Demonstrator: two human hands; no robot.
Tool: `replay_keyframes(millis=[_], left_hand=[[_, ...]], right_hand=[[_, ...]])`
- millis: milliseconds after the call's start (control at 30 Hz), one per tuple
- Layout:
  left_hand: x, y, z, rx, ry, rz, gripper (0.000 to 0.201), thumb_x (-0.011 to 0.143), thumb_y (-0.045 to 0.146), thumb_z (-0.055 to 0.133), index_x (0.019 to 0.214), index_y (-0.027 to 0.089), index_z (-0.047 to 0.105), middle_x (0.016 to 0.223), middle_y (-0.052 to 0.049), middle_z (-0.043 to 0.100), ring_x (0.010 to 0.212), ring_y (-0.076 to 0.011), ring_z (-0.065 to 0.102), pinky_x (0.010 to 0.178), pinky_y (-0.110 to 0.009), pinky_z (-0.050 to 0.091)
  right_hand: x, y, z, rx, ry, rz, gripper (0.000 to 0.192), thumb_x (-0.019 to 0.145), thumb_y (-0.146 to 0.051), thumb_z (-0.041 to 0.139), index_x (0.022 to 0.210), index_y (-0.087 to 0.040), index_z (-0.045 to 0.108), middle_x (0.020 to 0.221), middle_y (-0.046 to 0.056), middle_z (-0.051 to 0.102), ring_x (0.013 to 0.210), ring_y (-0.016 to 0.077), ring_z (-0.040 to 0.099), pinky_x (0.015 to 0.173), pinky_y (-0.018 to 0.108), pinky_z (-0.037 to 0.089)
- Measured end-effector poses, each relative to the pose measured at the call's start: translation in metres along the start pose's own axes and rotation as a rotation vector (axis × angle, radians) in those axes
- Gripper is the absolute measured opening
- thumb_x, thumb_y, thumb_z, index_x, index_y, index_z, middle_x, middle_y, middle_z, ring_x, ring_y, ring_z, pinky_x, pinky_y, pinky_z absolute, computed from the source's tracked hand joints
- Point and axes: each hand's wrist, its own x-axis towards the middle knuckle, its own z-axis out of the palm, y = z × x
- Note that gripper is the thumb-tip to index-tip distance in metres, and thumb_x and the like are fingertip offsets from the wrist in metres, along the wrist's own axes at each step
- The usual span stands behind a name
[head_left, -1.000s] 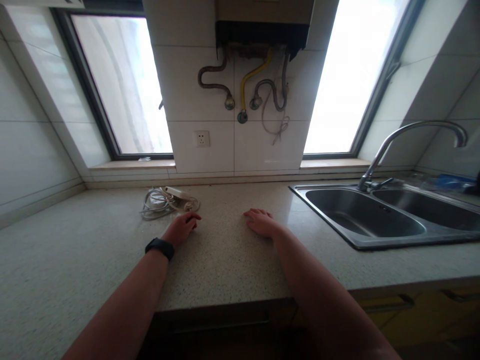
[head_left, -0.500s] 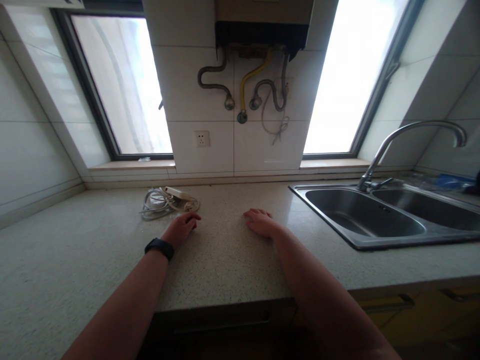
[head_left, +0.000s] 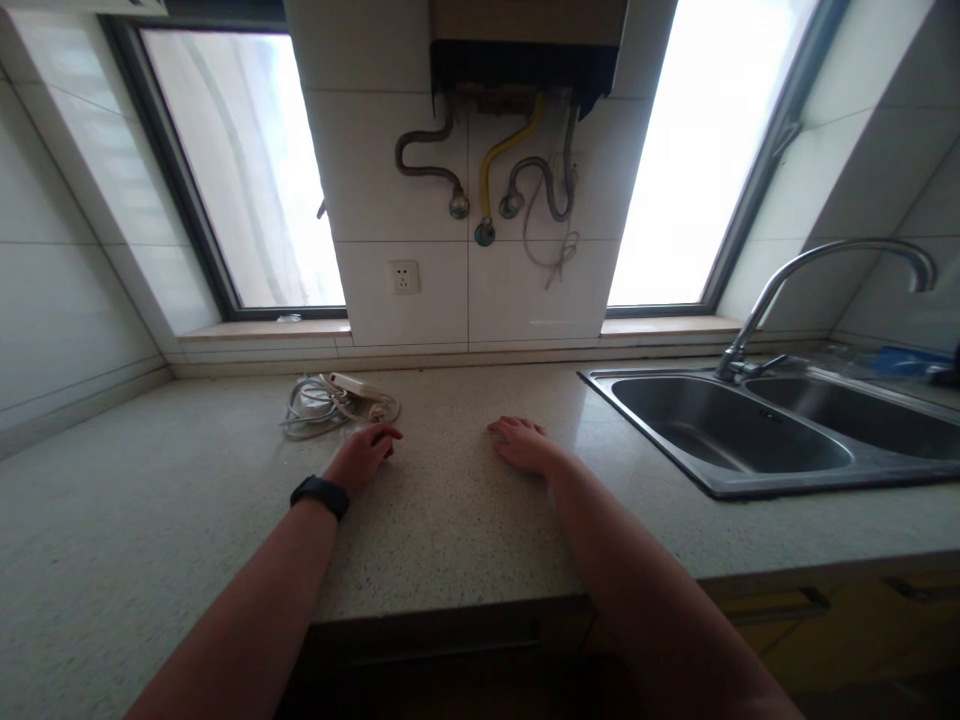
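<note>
— Resting palm down on the speckled countertop [head_left: 450, 520], the left hand [head_left: 364, 457] has its fingers loosely curled and nothing in its grasp; a black wristband [head_left: 320, 495] sits on that wrist.

— And the right hand [head_left: 521, 445]?

— Flat on the same surface, fingers spread a little and pointing inward toward the other hand, holding nothing. The two are apart, with bare counter between them.

— What lies closest?

— A white power strip with its coiled cord [head_left: 337, 400] — just beyond the left hand's fingertips, near them; whether they touch the cord, I cannot tell. It lies on the counter toward the tiled wall.

— Farther out?

— To the right, well apart from the right hand, a steel double sink [head_left: 780, 480] is set into the counter, with a curved faucet [head_left: 817, 265] arching over it. On the wall straight ahead there is a socket [head_left: 405, 277], and above it bent pipes [head_left: 487, 180] — one yellow — hang under a wall-mounted unit. Bright windows [head_left: 247, 170] flank that wall section on both sides, and a dark drawer front [head_left: 442, 640] shows below the counter's edge
</note>
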Motion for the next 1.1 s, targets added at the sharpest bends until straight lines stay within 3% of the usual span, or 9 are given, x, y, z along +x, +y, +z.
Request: replay_keyframes(millis=[400, 600, 800, 1000, 1100], left_hand=[[0.0, 0.0, -0.001, -0.016, -0.015, 0.009, 0.039, 0.082, 0.041, 0.048, 0.102, 0.014, 0.068, 0.071, -0.002, 0.061, 0.062, -0.0149, 0.054, 0.06, -0.026, 0.04], [0.0, 0.0, 0.0, -0.019, -0.008, 0.015, 0.039, 0.082, 0.04, 0.048, 0.101, 0.014, 0.068, 0.072, -0.003, 0.061, 0.065, -0.0156, 0.056, 0.063, -0.026, 0.042], [0.0, 0.001, 0.0, -0.009, -0.008, 0.013, 0.039, 0.082, 0.041, 0.048, 0.102, 0.014, 0.069, 0.07, -0.002, 0.061, 0.062, -0.0149, 0.053, 0.06, -0.026, 0.04], [0.0, 0.0, -0.001, -0.01, -0.013, 0.011, 0.039, 0.082, 0.041, 0.048, 0.102, 0.014, 0.069, 0.071, -0.003, 0.061, 0.063, -0.015, 0.054, 0.061, -0.026, 0.041], [0.0, 0.0, -0.001, -0.01, -0.015, 0.006, 0.038, 0.082, 0.04, 0.048, 0.101, 0.014, 0.068, 0.071, -0.002, 0.061, 0.063, -0.015, 0.054, 0.061, -0.026, 0.041]], right_hand=[[-0.001, -0.001, 0.0, 0.022, -0.001, 0.015, 0.053, 0.091, -0.039, 0.047, 0.143, -0.03, 0.05, 0.153, 0.007, 0.039, 0.141, 0.0304, 0.032, 0.113, 0.051, 0.021], [-0.001, -0.004, 0.0, 0.049, 0.019, 0.075, 0.064, 0.088, -0.041, 0.052, 0.15, -0.027, 0.038, 0.159, 0.011, 0.023, 0.141, 0.0336, 0.032, 0.113, 0.052, 0.022], [-0.001, -0.011, 0.0, 0.063, 0.073, 0.042, 0.057, 0.092, -0.04, 0.048, 0.147, -0.028, 0.04, 0.157, 0.007, 0.03, 0.142, 0.0282, 0.031, 0.115, 0.048, 0.019], [0.003, -0.013, -0.001, 0.088, 0.257, 0.064, 0.061, 0.092, -0.038, 0.048, 0.151, -0.028, 0.033, 0.164, 0.006, 0.003, 0.147, 0.0266, 0.023, 0.114, 0.048, 0.024], [0.005, -0.008, 0.004, 0.028, 0.144, 0.086, 0.067, 0.093, -0.043, 0.045, 0.155, -0.026, 0.026, 0.165, 0.007, 0.005, 0.146, 0.029, 0.025, 0.116, 0.051, 0.019]])
